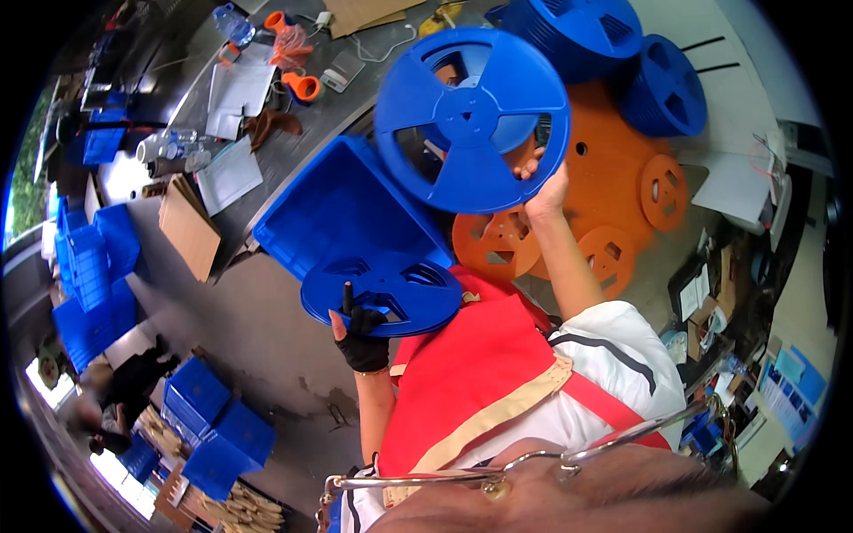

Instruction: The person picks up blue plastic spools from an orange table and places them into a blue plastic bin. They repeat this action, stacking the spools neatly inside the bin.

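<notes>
Blue round reel (466, 115), face toward the wearer's head, rim clamped in the right hand (546, 188), near the blue bin's (333, 209) open mouth. Left hand (362, 342) touches lower reels (380, 284); its grip I cannot tell.

Papers (240, 93) lie across a grey worktable (327, 123) beside a clear water bottle (234, 25), an orange ring-ended piece (303, 86), a small pale device (342, 71) and a white cable (384, 57), with a brown cardboard sheet (189, 229) at the table's edge. At left, blue crates (89, 265) stand piled on a workshop floor (289, 377); nearby, blue bins (233, 446) cluster beside a blurred person in dark clothing (133, 382). At right, a white sheet (733, 188) appears near a cluttered area crowded with small items, many indistinct.
</notes>
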